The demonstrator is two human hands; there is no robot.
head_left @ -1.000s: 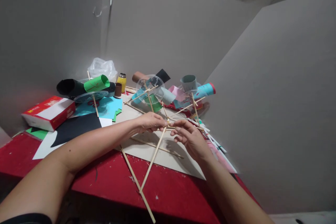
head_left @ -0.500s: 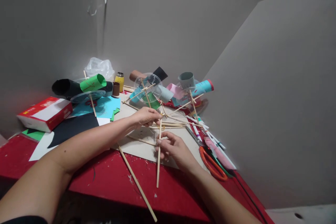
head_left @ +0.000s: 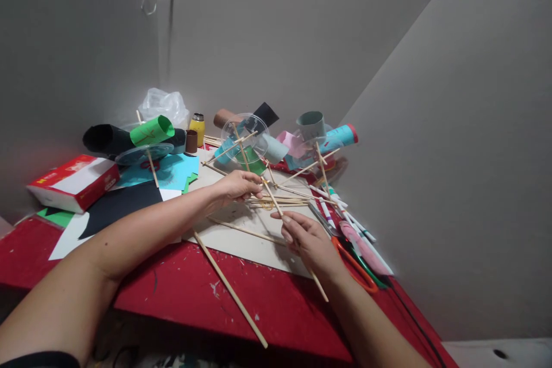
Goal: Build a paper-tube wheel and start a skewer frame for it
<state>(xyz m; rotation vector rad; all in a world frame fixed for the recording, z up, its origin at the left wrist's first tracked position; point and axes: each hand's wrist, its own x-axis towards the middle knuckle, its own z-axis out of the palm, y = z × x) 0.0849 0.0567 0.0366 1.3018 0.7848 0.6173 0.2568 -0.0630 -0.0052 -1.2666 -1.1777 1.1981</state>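
Observation:
My right hand (head_left: 308, 238) grips a wooden stick (head_left: 274, 198) between thumb and fingers; the stick slants from upper left down to lower right, its lower end sticking out below the hand. My left hand (head_left: 241, 186) pinches at the upper end of that stick, where a small yellow rubber band seems to be. Just behind, several loose sticks (head_left: 293, 201) lie on a pale board (head_left: 241, 246), with a yellow band (head_left: 267, 205) on them. Joined sticks (head_left: 242, 146) stand behind my left hand. Another stick (head_left: 230, 289) lies across the front edge of the table.
The red table (head_left: 172, 293) holds a red and white box (head_left: 74, 183), coloured paper and a green roll (head_left: 152, 130) at left. A yellow jar (head_left: 197, 129) and paper rolls on clear discs stand behind. Markers, orange-handled scissors (head_left: 353, 267) and a pink item (head_left: 364, 247) lie at right.
My right hand has moved to the right, swinging the stick's lower end from near upright to a slant. My left hand stays at its upper end. The view has shifted slightly.

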